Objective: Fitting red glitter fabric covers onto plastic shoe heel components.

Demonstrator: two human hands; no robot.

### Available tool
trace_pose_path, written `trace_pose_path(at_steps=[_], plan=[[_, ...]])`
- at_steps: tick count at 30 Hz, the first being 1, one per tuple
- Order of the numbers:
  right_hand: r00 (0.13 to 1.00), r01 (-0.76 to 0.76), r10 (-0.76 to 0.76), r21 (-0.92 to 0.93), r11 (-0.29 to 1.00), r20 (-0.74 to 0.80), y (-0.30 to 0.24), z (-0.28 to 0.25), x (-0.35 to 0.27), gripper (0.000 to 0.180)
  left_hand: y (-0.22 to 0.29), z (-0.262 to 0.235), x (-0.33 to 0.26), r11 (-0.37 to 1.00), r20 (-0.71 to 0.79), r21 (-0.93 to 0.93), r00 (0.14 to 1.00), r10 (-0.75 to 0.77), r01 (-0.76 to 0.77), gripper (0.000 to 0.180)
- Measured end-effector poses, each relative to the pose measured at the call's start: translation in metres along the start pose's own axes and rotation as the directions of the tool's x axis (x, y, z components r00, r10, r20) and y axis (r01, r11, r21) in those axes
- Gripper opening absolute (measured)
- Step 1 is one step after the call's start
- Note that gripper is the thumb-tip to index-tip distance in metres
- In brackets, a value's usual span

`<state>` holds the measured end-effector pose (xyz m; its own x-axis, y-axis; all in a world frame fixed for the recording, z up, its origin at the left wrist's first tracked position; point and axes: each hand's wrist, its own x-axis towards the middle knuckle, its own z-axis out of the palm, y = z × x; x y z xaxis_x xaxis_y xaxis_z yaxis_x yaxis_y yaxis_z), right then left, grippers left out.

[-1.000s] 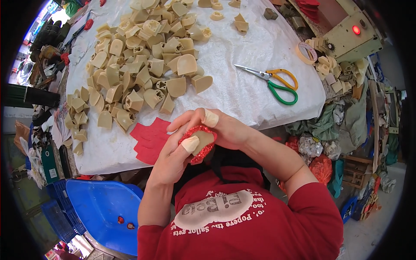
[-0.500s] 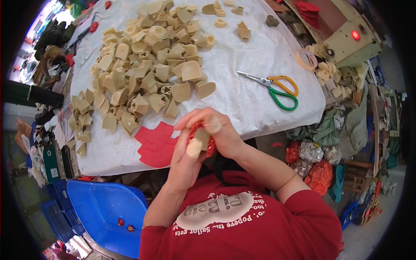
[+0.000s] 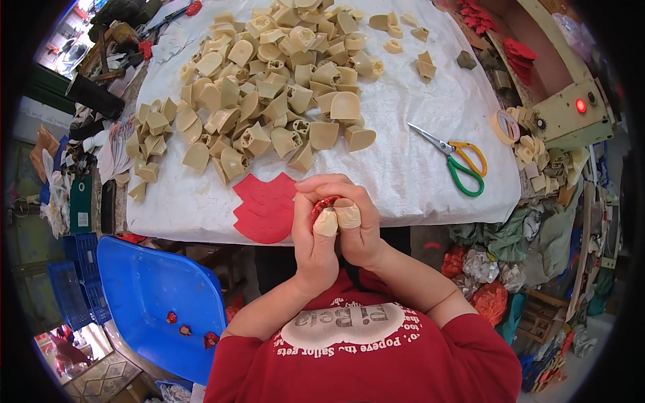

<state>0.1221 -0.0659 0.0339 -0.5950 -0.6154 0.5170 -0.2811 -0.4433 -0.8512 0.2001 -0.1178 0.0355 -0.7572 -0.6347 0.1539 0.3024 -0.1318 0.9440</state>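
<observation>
left hand point(image 3: 314, 243) + right hand point(image 3: 355, 227): both clenched around small red-covered piece point(image 3: 324, 203) at table edge | done: three finished in blue plastic tub point(image 3: 161, 295) | left: large heap of beige plastic heel blocks point(image 3: 269, 87), stack of red cut sheets point(image 3: 265, 208)

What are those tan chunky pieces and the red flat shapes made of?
The tan pieces look like moulded plastic: smooth, matte, with hollow ribbed insides on some. The red shapes seem thin fabric or felt-like sheet: flat, dull, cleanly cut with scalloped edges, stacked on the white woven cover.

Left of the white-covered table point(image 3: 416, 127), beyond its edge: a flat dark green rectangular package point(image 3: 81, 204) bearing a small white label point(image 3: 82, 219).
</observation>
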Motion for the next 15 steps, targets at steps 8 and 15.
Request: trace_pose_path(at_steps=[8,15], plan=[[0.926,-0.316,0.227,0.293,0.902,0.302,0.007,-0.011,0.005,0.058,0.017,-0.055,0.01,0.818,0.285,0.304,0.866,0.411,-0.488,0.068],[0.92,-0.303,0.324,-0.126,0.945,0.221,0.002,-0.006,0.009,0.021,0.032,-0.13,-0.029,0.666,0.084,0.634,0.892,0.445,-0.392,0.081]])
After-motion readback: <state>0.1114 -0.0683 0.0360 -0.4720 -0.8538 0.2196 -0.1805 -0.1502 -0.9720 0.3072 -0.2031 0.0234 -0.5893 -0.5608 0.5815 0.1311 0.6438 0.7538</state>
